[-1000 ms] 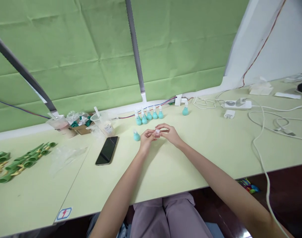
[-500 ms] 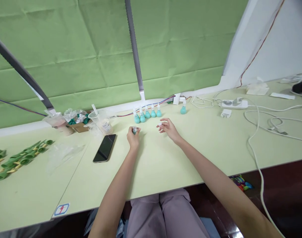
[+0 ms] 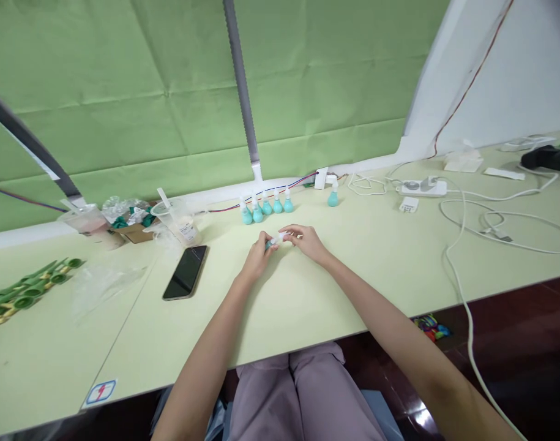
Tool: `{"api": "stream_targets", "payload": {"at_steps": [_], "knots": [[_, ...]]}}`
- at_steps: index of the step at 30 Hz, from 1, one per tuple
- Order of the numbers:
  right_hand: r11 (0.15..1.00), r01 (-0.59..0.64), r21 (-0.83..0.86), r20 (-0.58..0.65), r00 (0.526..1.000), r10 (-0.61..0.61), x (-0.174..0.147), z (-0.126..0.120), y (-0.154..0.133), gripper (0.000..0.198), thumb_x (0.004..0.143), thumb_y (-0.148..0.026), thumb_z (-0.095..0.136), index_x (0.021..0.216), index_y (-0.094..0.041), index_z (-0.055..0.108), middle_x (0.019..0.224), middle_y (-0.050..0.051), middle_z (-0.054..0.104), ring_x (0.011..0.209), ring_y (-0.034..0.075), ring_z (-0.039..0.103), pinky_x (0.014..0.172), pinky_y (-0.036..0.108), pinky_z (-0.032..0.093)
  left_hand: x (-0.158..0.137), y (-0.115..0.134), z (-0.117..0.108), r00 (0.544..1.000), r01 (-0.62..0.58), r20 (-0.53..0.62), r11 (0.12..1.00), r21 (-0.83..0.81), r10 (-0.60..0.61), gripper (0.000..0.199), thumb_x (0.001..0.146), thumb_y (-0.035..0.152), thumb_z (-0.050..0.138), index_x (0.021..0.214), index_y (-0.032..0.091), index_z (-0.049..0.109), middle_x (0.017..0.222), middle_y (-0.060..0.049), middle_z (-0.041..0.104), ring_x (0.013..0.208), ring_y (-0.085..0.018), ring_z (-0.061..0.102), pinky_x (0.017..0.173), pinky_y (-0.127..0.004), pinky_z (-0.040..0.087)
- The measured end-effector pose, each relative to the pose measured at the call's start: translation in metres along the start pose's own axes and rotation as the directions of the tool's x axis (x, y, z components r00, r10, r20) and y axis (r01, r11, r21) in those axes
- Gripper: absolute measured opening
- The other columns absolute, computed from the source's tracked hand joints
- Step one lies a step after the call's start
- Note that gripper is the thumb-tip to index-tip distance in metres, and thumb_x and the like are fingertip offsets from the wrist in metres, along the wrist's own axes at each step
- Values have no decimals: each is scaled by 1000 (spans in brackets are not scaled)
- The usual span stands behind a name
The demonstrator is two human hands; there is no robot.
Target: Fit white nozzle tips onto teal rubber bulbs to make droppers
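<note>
My left hand is closed around a small teal bottle, tilted with its clear neck toward the right. At that neck my right hand pinches a small white cap between thumb and fingers. Cap and neck meet or nearly meet; whether they are joined I cannot tell. Behind the hands stands a row of several teal bottles with whitish tops. One more teal bottle stands apart to the right, near the wall.
To the left lie a black phone, a plastic cup, a cardboard box and green tube-like pieces. A power strip, a white charger and loose cables occupy the right. The table's front edge is near my lap.
The hands have come together: my left hand with the bottle moved right, my right hand brought the white piece to its neck. The whole view has shifted slightly.
</note>
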State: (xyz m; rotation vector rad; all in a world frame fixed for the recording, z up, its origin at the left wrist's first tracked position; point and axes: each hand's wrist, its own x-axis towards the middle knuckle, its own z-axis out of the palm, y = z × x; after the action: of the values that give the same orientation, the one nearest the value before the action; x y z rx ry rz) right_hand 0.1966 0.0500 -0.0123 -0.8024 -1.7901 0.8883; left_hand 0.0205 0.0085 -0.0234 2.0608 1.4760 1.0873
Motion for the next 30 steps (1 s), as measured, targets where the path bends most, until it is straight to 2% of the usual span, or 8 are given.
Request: {"api": "stream_targets", "payload": {"at_steps": [8, 13, 18, 22, 30], "knots": [[975, -56, 217, -12, 998, 60, 1, 1, 1, 26, 70, -37, 62, 83, -14, 63, 70, 3, 64, 54, 10, 53, 48, 21, 41, 1, 15, -4, 992, -20, -126, 1000, 17, 22, 22, 78, 39, 52, 87, 19, 55, 79, 0, 62, 69, -13, 52, 65, -22, 38], [943, -114, 311, 5, 993, 118, 2, 1, 2, 31, 67, -41, 65, 83, -14, 62, 70, 4, 64, 49, 8, 52, 41, 19, 33, 2, 19, -5, 984, -35, -175, 999, -9, 33, 25, 78, 38, 53, 92, 18, 62, 90, -3, 66, 81, -17, 58, 75, -25, 41], [920, -132, 369, 12, 990, 138, 5, 2, 2, 33, 66, -43, 66, 81, -15, 61, 68, 3, 64, 47, 8, 51, 40, 19, 32, 2, 22, -3, 989, -95, -117, 995, -23, 92, 32, 81, 39, 49, 99, 18, 64, 97, -4, 67, 86, -19, 59, 78, -26, 42], [941, -139, 308, 60, 990, 127, 5, -1, 3, 31, 65, -42, 66, 77, -14, 62, 65, 2, 63, 45, 7, 49, 41, 20, 33, 1, 20, -3, 989, -118, -90, 993, 8, 118, 31, 83, 38, 47, 99, 18, 65, 92, -4, 67, 81, -18, 58, 74, -26, 42], [966, -172, 195, 210, 969, 130, 0, -8, 5, 29, 62, -40, 69, 67, -13, 60, 57, -1, 59, 44, 6, 46, 45, 22, 41, -2, 18, -2, 982, -190, 69, 938, 289, 177, 26, 85, 32, 44, 99, 20, 63, 78, -4, 63, 76, -18, 55, 68, -26, 38]]}}
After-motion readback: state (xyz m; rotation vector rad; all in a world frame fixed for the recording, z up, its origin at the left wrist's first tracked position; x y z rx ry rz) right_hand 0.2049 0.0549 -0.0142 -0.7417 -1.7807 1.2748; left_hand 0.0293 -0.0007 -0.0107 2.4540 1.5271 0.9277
